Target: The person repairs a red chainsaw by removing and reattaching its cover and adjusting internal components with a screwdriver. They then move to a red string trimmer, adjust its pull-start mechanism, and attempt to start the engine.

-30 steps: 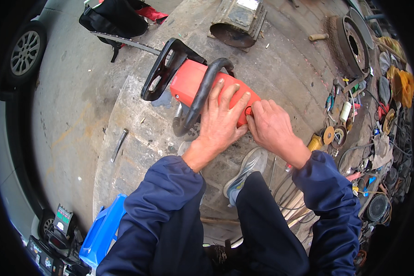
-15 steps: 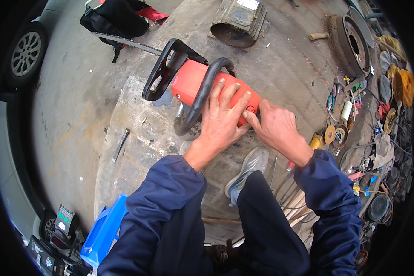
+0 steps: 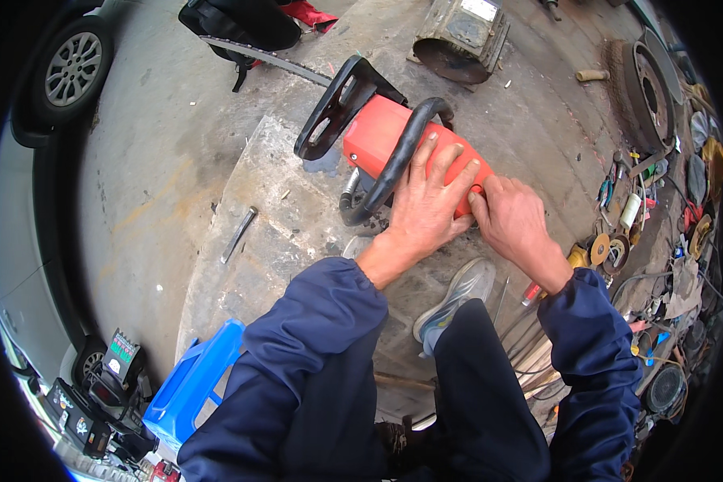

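Observation:
A red chainsaw [image 3: 377,131] with a black front handle [image 3: 402,161] and black hand guard [image 3: 320,128] rests on the ground before me. Its bar and chain [image 3: 275,59] point to the far left. My left hand [image 3: 427,197] lies over the red housing, fingers spread and stretched, just right of the front handle. Against the housing's right end, my right hand [image 3: 516,215] has its fingers curled and its thumb beside a small red round part [image 3: 477,189]. The curled fingers hide what lies beneath them.
A metal rod-like tool [image 3: 239,234] lies left of the saw. A blue plastic stool [image 3: 189,386] stands at lower left, near a parked car [image 3: 24,265]. Ahead sits a dirty metal motor housing [image 3: 462,40]. Tools, discs and a wheel rim [image 3: 649,96] crowd the right.
The whole view has shifted, so the saw and ground things appear farther right. Both hands keep nearly the same places on the saw.

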